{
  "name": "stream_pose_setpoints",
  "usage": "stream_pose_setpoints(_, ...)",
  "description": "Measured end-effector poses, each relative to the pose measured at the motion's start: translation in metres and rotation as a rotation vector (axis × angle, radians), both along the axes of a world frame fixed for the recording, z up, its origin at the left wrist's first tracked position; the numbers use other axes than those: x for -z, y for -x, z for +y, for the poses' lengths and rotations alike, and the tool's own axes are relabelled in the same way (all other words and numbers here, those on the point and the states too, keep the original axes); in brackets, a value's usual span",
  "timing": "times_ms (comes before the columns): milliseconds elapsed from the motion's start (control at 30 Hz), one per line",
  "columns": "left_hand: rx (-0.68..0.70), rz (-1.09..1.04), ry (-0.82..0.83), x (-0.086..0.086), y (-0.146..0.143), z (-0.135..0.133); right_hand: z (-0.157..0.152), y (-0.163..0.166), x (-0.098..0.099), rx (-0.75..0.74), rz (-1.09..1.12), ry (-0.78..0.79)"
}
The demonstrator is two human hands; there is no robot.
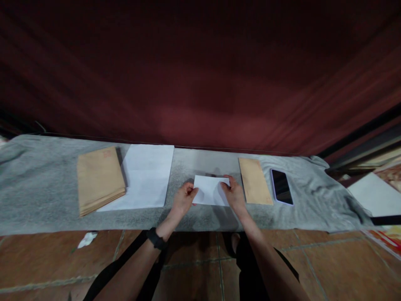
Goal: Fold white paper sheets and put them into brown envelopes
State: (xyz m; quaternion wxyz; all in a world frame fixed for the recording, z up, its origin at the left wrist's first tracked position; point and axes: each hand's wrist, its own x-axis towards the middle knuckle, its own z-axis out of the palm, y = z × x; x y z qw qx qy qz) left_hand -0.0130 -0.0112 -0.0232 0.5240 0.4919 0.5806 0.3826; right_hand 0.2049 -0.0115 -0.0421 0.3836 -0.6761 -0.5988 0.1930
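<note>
"Where was the small white paper rectangle [210,191]?"

"Between the two hands, over the grey cloth [189,162]. The left hand [183,200] pinched its left edge, thumb on top; the right hand [235,196] gripped its right end likewise."

"And nearby?"

"A single brown envelope [256,182] lay just right of the right hand. Larger white paper [150,175] lay left of the left one."

Smooth paper sheet [209,190], matt cloth covering [46,179]
</note>
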Motion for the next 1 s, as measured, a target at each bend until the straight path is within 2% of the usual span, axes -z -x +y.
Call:
stream_pose_setpoints(233, 0.015, 0.313, -0.035, 0.001, -0.002, -0.005, -0.01, 0.013, -0.002, -0.002, -0.43, -0.116)
stream_pose_setpoints(300, 0.019, 0.417, -0.08, 0.002, -0.003, -0.006, -0.015, 0.022, -0.001, -0.088, -0.471, -0.124)
stream_pose_setpoints(433, 0.025, 0.683, -0.181, 0.004, -0.003, -0.009, -0.026, 0.042, 0.005, -0.359, -0.521, -0.094)
stream_pose_setpoints(533, 0.05, 0.955, -0.214, 0.002, -0.004, -0.013, -0.032, 0.049, 0.01, -0.42, -0.598, -0.056)
stream_pose_setpoints(600, 0.071, 1.072, -0.295, 0.0, -0.006, -0.017, -0.035, 0.05, 0.011, -0.417, -0.626, -0.042)
stream_pose_setpoints(700, 0.124, 1.093, -0.496, -0.001, -0.013, -0.021, -0.036, 0.05, 0.012, -0.414, -0.655, -0.046)
stream_pose_setpoints(800, 0.253, 1.054, -0.642, 0.007, -0.022, -0.022, -0.037, 0.049, 0.015, -0.421, -0.699, -0.062)
stream_pose_setpoints(900, 0.327, 1.055, -0.652, 0.02, -0.027, -0.023, -0.038, 0.048, 0.017, -0.415, -0.735, -0.069)
stream_pose_setpoints(1000, 0.307, 1.087, -0.637, 0.03, -0.027, -0.023, -0.039, 0.043, 0.018, -0.392, -0.742, -0.075)
